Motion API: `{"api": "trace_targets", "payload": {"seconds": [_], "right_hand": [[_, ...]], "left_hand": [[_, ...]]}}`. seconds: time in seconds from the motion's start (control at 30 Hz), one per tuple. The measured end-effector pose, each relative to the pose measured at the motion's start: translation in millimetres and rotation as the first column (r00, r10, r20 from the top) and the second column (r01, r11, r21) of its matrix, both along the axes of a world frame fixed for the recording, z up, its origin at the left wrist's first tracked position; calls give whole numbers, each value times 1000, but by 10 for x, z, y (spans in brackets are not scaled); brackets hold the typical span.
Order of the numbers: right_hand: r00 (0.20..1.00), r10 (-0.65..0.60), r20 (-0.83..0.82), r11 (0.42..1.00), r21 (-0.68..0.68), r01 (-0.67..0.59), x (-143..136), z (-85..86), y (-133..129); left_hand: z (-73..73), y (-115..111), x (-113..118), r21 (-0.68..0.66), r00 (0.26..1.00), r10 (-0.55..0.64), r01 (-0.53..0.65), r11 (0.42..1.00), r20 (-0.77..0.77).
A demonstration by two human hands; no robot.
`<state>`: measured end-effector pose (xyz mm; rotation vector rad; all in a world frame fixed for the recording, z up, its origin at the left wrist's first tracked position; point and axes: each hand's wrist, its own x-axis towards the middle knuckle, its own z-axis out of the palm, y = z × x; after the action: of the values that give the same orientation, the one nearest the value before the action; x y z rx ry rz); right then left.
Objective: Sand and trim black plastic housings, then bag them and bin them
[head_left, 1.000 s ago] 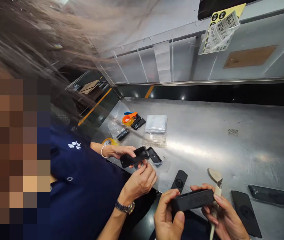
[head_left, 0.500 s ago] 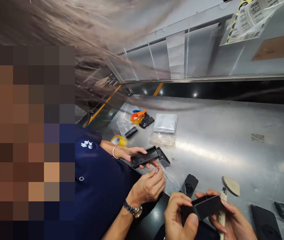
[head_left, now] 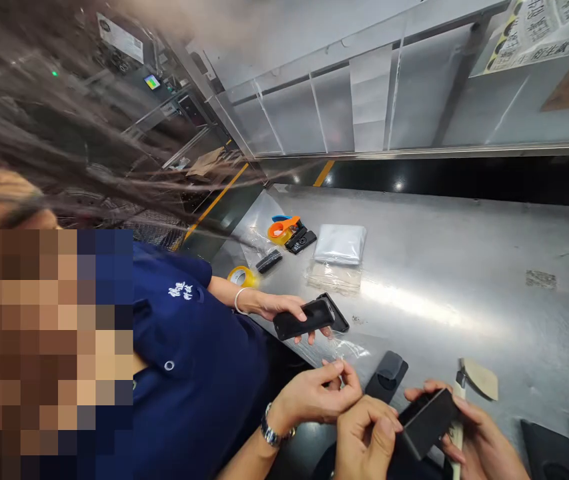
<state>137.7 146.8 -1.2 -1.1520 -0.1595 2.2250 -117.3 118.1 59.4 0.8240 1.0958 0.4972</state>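
In the lower right, my right hand (head_left: 489,433) is closed around a black rectangular case (head_left: 429,423), fingers at its far edge. The same hand also keeps a slim pale-handled tool (head_left: 457,433) against the case; its exact kind is unclear. My left hand (head_left: 369,437) is closed, thumb and fingers bent together at the left end of the case. Whatever lies in that pinch is hidden. Just beyond my hands, a black case with a round recess (head_left: 387,377) rests on the metal table (head_left: 464,267). Past my right hand lies a beige pad (head_left: 481,379).
Beside me on the left, a co-worker in a navy shirt (head_left: 199,360) holds another black case (head_left: 304,319) and pinches clear film. Tape rolls (head_left: 241,276), an orange tape dispenser (head_left: 284,228) and plastic bags (head_left: 340,244) lie farther off. More black cases (head_left: 551,450) sit at right.
My left hand has shifted from gripping the case to a pinch at its left end, and the case has tilted. The co-worker's near hand has come closer to mine. The view has turned.
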Motion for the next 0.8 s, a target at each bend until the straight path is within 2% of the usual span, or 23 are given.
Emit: {"api": "trace_targets", "payload": {"seconds": [0.03, 0.1, 0.17, 0.23, 0.3, 0.37, 0.5, 0.6, 0.67, 0.73, 0.8], "right_hand": [[1000, 0, -4, 1000, 0, 0, 0, -5, 2], [1000, 2, -5, 1000, -6, -2, -2, -10, 8], [1000, 0, 6, 1000, -16, 0, -7, -6, 14], [1000, -4, 18, 1000, -24, 4, -13, 5, 21], [1000, -9, 19, 1000, -19, 10, -17, 16, 26], [1000, -11, 14, 1000, -12, 11, -16, 21, 28], [1000, -8, 10, 1000, -15, 8, -2, 8, 25], [1000, -7, 19, 1000, -7, 7, 9, 0, 27], [999, -14, 34, 1000, 4, 14, 16, 4, 29], [998, -19, 55, 1000, 9, 19, 24, 13, 32], [996, -25, 84, 1000, 12, 24, 30, 21, 35]], "left_hand": [[12, 8, 3, 1, 1000, 10, -10, 1000, 14], [32, 19, 12, 63, 999, -44, 46, 997, -21], [29, 25, 24, 205, 971, -132, 173, 963, -197], [-5, 27, 41, 354, 857, -116, 326, 877, -502], [-54, 28, 63, 412, 697, 0, 424, 806, -717], [-93, 30, 85, 428, 573, 112, 453, 782, -812], [-101, 24, 110, 438, 447, 216, 485, 756, -868], [-92, 13, 101, 400, 413, 194, 502, 766, -890], [-105, 13, 87, 394, 434, 176, 484, 781, -883], [-127, 23, 73, 412, 553, 134, 418, 810, -822], [-136, 38, 58, 414, 706, 106, 281, 866, -700]]}}
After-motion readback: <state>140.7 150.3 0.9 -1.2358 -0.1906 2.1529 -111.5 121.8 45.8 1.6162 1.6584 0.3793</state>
